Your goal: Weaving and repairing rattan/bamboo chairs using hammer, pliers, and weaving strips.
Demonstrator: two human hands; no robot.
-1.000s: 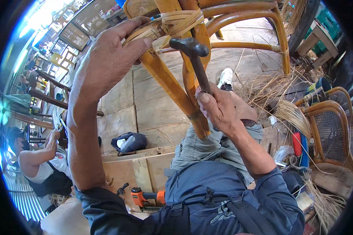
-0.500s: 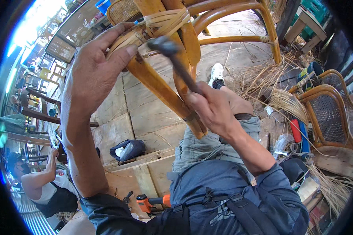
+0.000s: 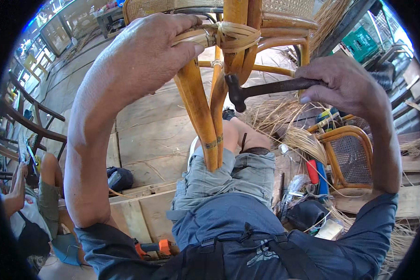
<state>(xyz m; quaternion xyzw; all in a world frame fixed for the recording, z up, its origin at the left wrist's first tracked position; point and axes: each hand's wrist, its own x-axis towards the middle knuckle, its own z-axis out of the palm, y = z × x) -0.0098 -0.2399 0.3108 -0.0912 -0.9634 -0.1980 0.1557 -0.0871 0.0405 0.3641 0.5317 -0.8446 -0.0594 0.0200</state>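
My left hand [image 3: 147, 53] grips the rattan chair frame [image 3: 200, 107] where pale cane binding [image 3: 233, 37] wraps the joint of its orange legs. A dark hammer [image 3: 266, 88] lies level in my right hand [image 3: 343, 79], which holds its handle. The hammer's head sits close against the right side of the legs, just below the binding. The chair is tilted over my lap, its legs pointing down toward my grey shorts.
Loose cane strands [image 3: 303, 135] and a small rattan chair [image 3: 350, 154] lie on the plank floor at right, beside tools and a red can [image 3: 312, 170]. An orange drill [image 3: 154, 246] lies at lower left. A seated person [image 3: 28, 200] works at far left.
My right hand swung out to the right, turning the hammer from upright to level, its head now beside the legs. The chair joint moved toward centre; my left hand kept its grip.
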